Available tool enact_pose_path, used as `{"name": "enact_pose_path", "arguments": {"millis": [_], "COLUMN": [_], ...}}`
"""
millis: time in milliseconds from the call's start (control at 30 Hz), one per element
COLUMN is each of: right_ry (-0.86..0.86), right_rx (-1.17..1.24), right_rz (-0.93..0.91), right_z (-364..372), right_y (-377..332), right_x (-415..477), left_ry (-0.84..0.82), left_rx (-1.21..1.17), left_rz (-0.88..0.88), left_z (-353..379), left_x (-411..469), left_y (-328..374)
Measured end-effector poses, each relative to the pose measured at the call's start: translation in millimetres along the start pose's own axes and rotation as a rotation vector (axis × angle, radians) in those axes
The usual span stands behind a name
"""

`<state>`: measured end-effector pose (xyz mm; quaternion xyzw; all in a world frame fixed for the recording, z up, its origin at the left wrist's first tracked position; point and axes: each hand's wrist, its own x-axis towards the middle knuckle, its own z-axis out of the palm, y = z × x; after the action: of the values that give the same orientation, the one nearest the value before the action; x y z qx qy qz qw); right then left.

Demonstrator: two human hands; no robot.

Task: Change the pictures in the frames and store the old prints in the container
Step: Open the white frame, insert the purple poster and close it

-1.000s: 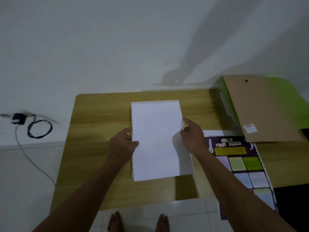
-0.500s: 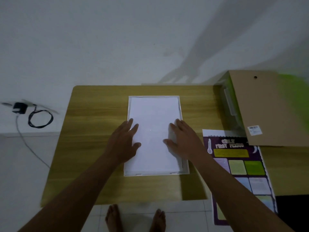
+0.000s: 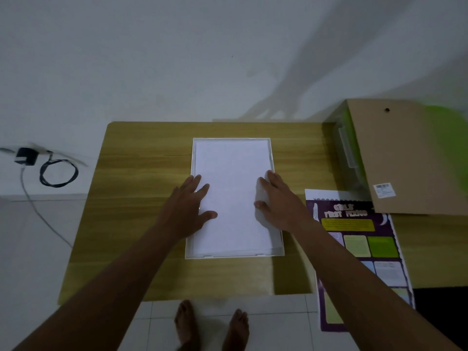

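Two hands lie flat on a white sheet [image 3: 231, 198] set inside a shallow white frame [image 3: 228, 256] near the middle of the wooden table [image 3: 141, 173]. The left hand [image 3: 188, 211] covers the sheet's left margin and the right hand [image 3: 281, 206] its right margin. Fingers are straight and spread, so neither hand grasps anything; both merely press. The symmetrical placement probably serves to seat the sheet flush within the rim before the back is closed. A brown backing board [image 3: 410, 160] rests over the green container [image 3: 348, 150] at the far right, well apart from the frame, apparently kept within reach. A purple print [image 3: 354, 224] lies just right of the frame, overhanging the near edge. The sheet appears blank, flat and slightly smaller than the frame, leaving a narrow border all round.
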<state>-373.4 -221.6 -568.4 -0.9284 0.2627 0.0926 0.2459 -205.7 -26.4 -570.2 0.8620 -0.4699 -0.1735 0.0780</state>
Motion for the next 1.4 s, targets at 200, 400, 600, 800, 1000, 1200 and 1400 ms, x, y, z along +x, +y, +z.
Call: {"name": "enact_pose_path", "arguments": {"millis": [200,400,600,800,1000,1200,1400], "right_ry": [0.018,0.074,0.199,0.297,0.364,0.342,0.300], "right_rx": [0.012,0.068,0.073,0.037,0.002,0.029,0.105], "right_rz": [0.031,0.109,0.196,0.338,0.465,0.592,0.607], "right_z": [-2,-21,-75,-133,-177,-203,-200], "right_y": [-3,-14,4,67,161,250,286], "right_x": [-2,-21,-59,-101,-120,-119,-111], "left_ry": [0.013,0.145,0.143,0.141,0.110,0.078,0.078], "left_rx": [0.063,-0.061,-0.175,-0.300,-0.480,-0.535,-0.617], "left_rz": [0.056,0.099,0.188,0.255,0.196,-0.033,-0.175], "left_z": [-4,-23,-62,-83,-67,-33,-12], "left_x": [0,-2,19,44,83,124,136], "left_y": [-6,5,67,166,272,336,358]}}
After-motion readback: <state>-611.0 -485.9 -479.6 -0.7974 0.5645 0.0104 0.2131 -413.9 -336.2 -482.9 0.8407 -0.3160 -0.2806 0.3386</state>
